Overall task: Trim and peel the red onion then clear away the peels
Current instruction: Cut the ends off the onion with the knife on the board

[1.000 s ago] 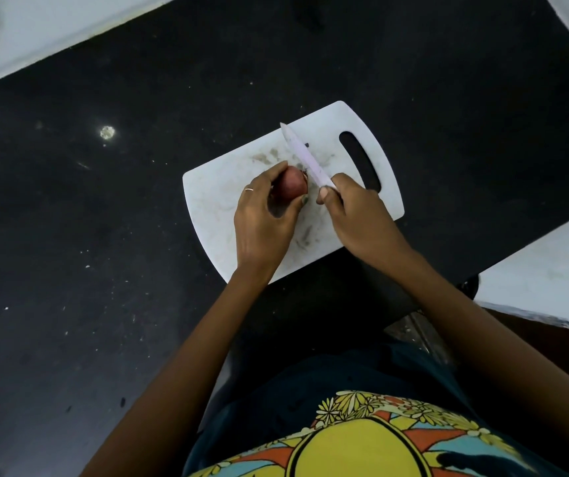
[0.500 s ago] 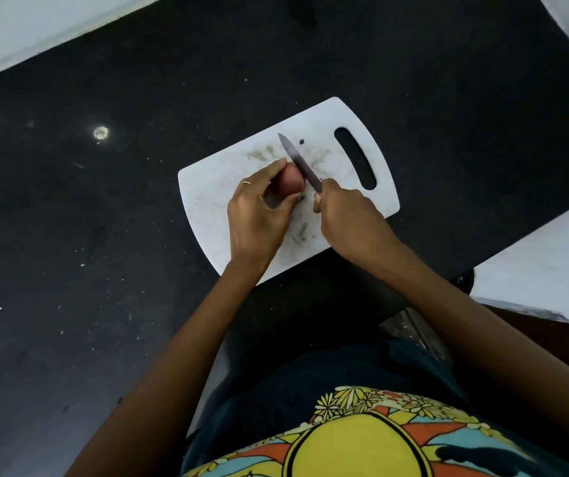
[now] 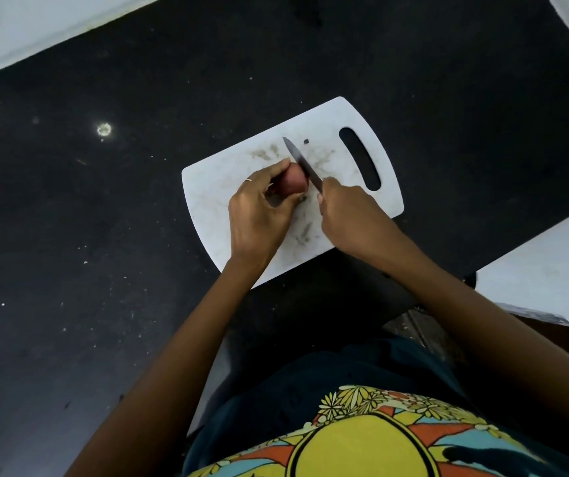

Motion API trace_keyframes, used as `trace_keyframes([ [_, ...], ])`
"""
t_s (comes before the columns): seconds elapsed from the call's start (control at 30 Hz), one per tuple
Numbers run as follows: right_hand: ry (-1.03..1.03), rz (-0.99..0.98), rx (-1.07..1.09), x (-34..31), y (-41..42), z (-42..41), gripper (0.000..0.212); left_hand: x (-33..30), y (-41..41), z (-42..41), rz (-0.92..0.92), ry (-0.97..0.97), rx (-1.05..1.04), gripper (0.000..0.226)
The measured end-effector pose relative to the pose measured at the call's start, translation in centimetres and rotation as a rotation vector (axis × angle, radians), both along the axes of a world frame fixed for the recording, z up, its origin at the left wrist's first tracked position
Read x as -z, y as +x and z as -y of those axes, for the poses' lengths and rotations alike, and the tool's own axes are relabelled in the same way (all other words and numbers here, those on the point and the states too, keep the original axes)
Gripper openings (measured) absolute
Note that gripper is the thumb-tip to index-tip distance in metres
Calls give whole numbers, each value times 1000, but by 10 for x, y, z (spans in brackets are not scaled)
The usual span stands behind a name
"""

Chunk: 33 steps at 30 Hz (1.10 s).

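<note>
A small red onion sits on a white cutting board in the middle of the view. My left hand grips the onion from the left, fingers and thumb curled round it. My right hand holds a knife by its hidden handle. The blade lies across the onion's right end, its tip pointing up and left. A tiny dark scrap lies on the board beyond the blade.
The board rests on a black speckled counter, with its handle slot at the far right. White surfaces border the counter at the top left and the right. Smudges mark the board.
The blade has dropped from above the onion onto its right end. A tiny dark scrap now lies on the board past the blade. My left hand keeps its hold.
</note>
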State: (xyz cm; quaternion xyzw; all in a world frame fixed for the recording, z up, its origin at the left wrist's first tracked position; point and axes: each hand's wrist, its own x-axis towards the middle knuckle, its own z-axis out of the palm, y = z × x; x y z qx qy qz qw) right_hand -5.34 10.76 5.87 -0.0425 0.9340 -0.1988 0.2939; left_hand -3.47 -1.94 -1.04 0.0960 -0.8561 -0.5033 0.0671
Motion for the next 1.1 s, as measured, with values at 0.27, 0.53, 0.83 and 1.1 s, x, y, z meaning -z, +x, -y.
trace_keyframes([
  [0.27, 34, -31, -5, 2, -13, 11, 19, -5, -7, 0, 6, -58, 7, 49],
  [0.53, 98, -56, 8, -3, 1, 7, 22, -7, -13, 2, 11, -76, 31, 50],
  [0.83, 63, -48, 8, -2, 6, 2, 18, -8, -15, 6, 15, -92, 55, 47],
  [1.1, 66, -53, 49, -1, 3, 9, 23, -13, -24, 9, 17, -110, 132, 42],
])
